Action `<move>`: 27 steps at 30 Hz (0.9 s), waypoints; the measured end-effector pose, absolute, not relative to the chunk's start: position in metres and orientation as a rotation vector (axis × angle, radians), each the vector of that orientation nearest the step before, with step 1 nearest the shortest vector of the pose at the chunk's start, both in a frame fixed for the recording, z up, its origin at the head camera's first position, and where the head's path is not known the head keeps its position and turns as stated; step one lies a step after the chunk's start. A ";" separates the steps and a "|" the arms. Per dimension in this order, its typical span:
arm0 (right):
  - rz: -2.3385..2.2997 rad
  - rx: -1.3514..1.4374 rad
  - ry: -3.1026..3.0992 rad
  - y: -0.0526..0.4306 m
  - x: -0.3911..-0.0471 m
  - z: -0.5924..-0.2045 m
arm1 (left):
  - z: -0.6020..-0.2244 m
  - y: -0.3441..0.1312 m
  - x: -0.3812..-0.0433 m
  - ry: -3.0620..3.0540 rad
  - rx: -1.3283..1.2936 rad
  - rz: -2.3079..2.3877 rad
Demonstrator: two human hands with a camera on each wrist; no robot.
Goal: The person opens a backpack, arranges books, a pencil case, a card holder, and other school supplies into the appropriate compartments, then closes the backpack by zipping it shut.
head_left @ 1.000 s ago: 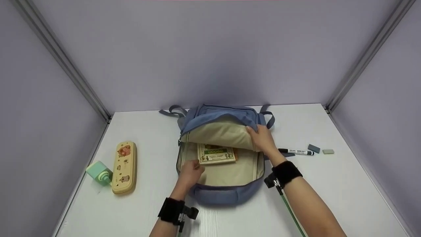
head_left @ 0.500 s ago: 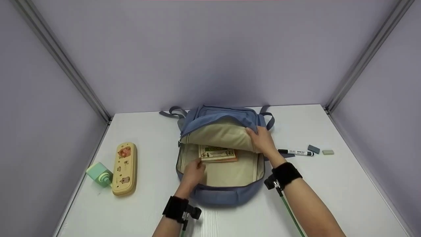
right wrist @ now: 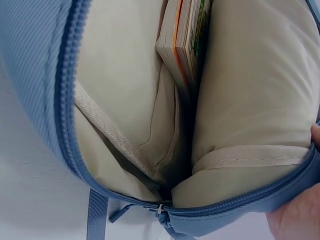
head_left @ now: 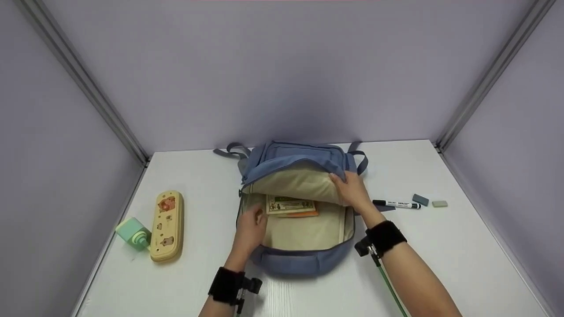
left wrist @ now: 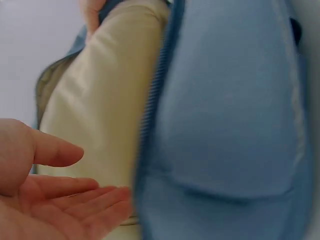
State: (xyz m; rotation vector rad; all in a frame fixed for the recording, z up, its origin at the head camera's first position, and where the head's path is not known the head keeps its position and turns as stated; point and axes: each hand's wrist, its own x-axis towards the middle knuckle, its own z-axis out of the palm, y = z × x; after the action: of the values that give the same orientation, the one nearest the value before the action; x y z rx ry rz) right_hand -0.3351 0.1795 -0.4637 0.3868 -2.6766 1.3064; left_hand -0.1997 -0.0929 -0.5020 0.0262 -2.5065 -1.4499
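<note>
A blue backpack [head_left: 291, 263] with a cream lining lies unzipped on the white table. Several stacked books [head_left: 291, 207] rest inside, partly under the raised flap; their page edges show as a book stack [right wrist: 182, 40] in the right wrist view. My right hand [head_left: 352, 189] pinches the edge of the flap and holds it up. At the left side of the opening is my left hand [head_left: 252, 226], apart from the books. In the left wrist view the left hand [left wrist: 65, 195] has its fingers extended and nothing in its palm.
A yellow pencil case [head_left: 166, 225] with bear pictures lies at the left, beside a green bottle [head_left: 133, 232]. Right of the backpack are a marker [head_left: 396, 204], a dark eraser [head_left: 420, 199] and a pale green eraser [head_left: 439, 203]. Grey walls [head_left: 282, 70] enclose the table.
My left hand has drawn back from the books toward the left edge of the opening. The books sit slightly shifted in the bag. My right hand keeps holding the flap.
</note>
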 end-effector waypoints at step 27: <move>1.283 0.495 -2.674 0.181 -0.326 -0.461 | -0.467 -0.145 -0.249 -2.520 -0.027 -1.236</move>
State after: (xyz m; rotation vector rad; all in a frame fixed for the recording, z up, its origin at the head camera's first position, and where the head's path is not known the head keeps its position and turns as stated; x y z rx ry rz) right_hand -0.3257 0.1806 -0.4611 0.4951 -2.6735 1.2834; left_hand -0.2487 -0.1450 -0.4669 -0.0269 -2.5202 -1.2356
